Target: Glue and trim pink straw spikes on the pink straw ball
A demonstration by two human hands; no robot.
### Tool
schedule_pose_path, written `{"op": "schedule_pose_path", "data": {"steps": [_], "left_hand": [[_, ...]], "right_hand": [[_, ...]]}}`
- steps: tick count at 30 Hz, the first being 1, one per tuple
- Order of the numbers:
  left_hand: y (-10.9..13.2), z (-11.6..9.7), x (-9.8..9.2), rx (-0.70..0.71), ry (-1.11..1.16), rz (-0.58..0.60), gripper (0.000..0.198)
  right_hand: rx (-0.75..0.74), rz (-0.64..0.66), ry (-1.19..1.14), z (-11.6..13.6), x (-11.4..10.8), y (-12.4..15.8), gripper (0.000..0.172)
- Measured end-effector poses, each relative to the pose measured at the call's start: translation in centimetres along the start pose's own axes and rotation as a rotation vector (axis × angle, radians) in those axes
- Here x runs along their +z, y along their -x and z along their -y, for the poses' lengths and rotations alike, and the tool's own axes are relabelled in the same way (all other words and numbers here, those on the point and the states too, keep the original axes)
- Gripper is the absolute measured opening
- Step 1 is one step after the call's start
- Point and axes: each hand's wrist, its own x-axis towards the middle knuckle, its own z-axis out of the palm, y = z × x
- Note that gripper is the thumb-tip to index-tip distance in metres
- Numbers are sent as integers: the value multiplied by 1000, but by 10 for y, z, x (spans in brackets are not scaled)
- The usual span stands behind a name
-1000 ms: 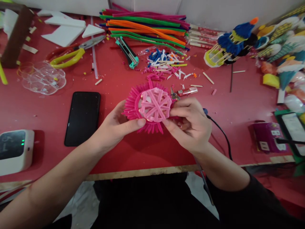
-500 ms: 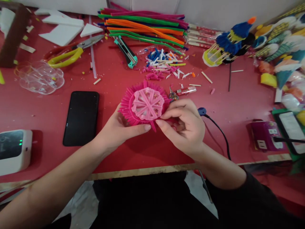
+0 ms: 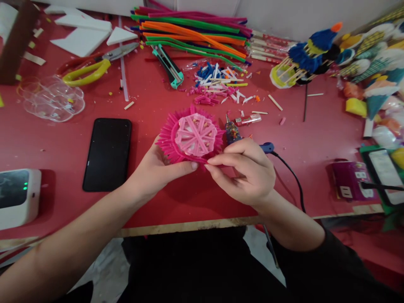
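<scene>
A round pink craft piece is held up over the red table, its light pink face crossed by spoke-like strips and ringed by a darker pink fringe. My left hand grips it from the left and below, thumb along the front edge. At its lower right rim, my right hand pinches a dark pink pipe cleaner strip that lies along the edge. Just behind the right hand lies a glue gun with a blue end and a black cord; the hand partly covers it.
A black phone lies left of my hands. Scissors, a box cutter, cut scraps and coloured pipe cleaners are behind. A blue figure on sticks stands right, near a purple box.
The strip end that stuck out below the rim now lies along the edge, pinched by my right hand. That hand has shifted slightly down, uncovering more of the glue gun.
</scene>
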Motion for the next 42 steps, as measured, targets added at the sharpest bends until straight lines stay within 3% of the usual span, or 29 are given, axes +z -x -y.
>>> {"op": "schedule_pose_path", "data": {"steps": [7, 12, 18, 23, 33, 42], "left_hand": [[-1, -1, 0, -2, -9, 29, 58], [2, -6, 0, -37, -47, 76, 69], [2, -6, 2, 22, -84, 81, 45], [2, -3, 3, 38, -71, 100, 40], [5, -6, 12, 95, -85, 25, 56], [3, -3, 9, 141, -142, -1, 46]], "right_hand": [[13, 72, -2, -2, -3, -1, 8], [7, 34, -14, -2, -3, 0, 8], [1, 63, -11, 1, -3, 0, 10], [-6, 59, -1, 2, -2, -1, 10], [15, 27, -50, 1, -1, -2, 11], [-3, 6, -30, 2, 0, -1, 14]]}}
